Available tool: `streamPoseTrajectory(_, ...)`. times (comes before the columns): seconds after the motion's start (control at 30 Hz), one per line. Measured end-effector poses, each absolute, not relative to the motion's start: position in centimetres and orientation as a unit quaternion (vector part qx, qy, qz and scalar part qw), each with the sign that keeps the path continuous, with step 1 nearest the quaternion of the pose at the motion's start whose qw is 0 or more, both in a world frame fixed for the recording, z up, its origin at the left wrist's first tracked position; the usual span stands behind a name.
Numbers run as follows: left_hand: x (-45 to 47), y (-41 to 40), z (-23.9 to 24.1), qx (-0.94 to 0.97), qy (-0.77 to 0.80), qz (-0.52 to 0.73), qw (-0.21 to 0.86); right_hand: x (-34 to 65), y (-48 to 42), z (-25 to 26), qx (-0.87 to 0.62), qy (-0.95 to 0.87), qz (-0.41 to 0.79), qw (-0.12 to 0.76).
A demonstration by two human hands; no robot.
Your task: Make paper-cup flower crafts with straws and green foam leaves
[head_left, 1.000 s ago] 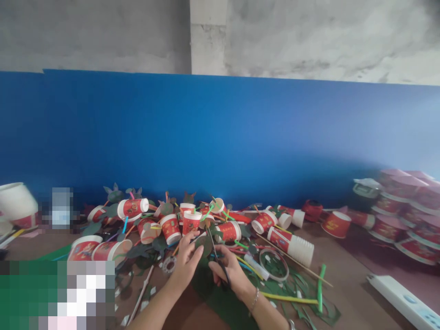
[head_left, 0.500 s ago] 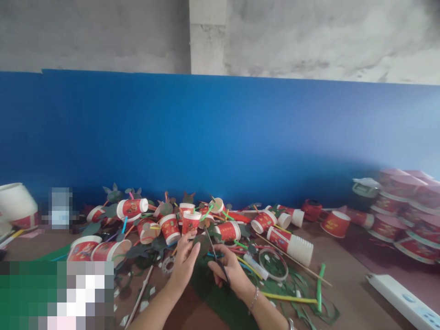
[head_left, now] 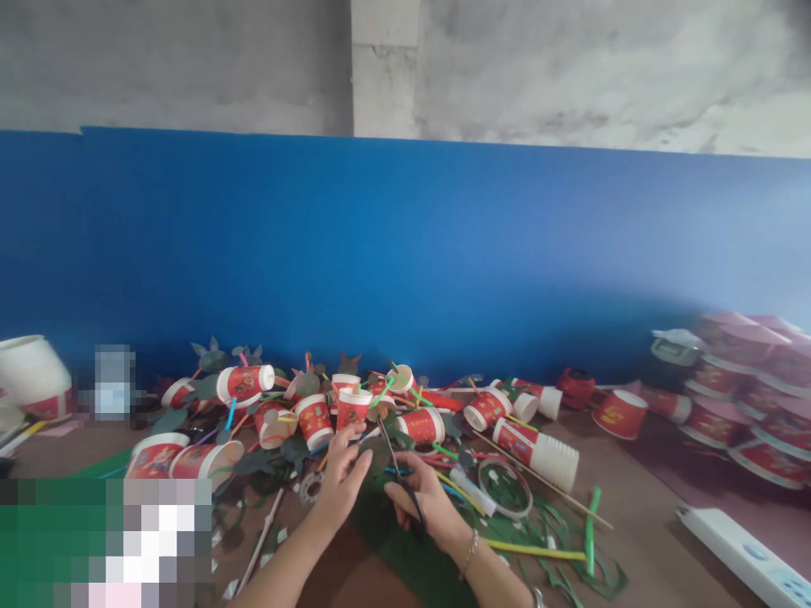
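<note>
- Landmark: roll of clear tape (head_left: 505, 487), lying flat on the brown table (head_left: 639, 507).
- Right hand (head_left: 426, 502): just left of the tape roll, fingers closed through the handles of black scissors (head_left: 399, 469). Blades point up and away from the person; whether they are parted cannot be told.
- Left hand (head_left: 342, 477): further left of the roll, fingertips pinching a dark green cut-out piece (head_left: 375, 450) held up at the scissor blades.
- Green sheet (head_left: 405, 545): flat on the table under both hands, left of and nearer than the roll.
- Green offcuts (head_left: 570, 566): scattered near the roll, on its right and nearer the person.
- Stack of red paper cups (head_left: 536, 452): on its side, just behind the roll.
- Pile of red cups (head_left: 317, 414) with coloured straws and green leaves: behind and left of the roll, along the blue wall panel (head_left: 405, 253).
- White power strip (head_left: 741, 553): well right of the roll.
</note>
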State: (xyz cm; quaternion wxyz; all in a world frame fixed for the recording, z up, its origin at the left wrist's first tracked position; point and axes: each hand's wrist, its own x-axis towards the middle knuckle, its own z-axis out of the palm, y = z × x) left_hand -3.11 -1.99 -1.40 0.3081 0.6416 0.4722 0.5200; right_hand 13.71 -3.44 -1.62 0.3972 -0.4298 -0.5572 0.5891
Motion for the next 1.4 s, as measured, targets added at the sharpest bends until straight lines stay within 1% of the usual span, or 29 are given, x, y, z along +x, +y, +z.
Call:
streamPoseTrajectory(0.3,-2.81,-1.95,-1.39,0.606,0.484,0.555,0.301,13.74,-3.51,-1.27,-0.435,-0.557,0.592,0.387)
streamPoseTrajectory(1.0,-3.28,-1.75,-1.19,0.652,0.455,0.528,0.298,13.82,-3.48,-1.2,-0.437,-0.564,0.593,0.374)
streamPoseTrajectory(1.17,-3.33,-1.76,-0.81,0.633,0.472,0.539,0.293,14.05,-3.47,-0.73,-0.443,-0.558,0.585,0.387)
streamPoseTrajectory(1.4,-3.4,-1.68,-0.84,0.627,0.48,0.544,0.284,14.08,-3.49,-0.85,-0.437,-0.568,0.606,0.347)
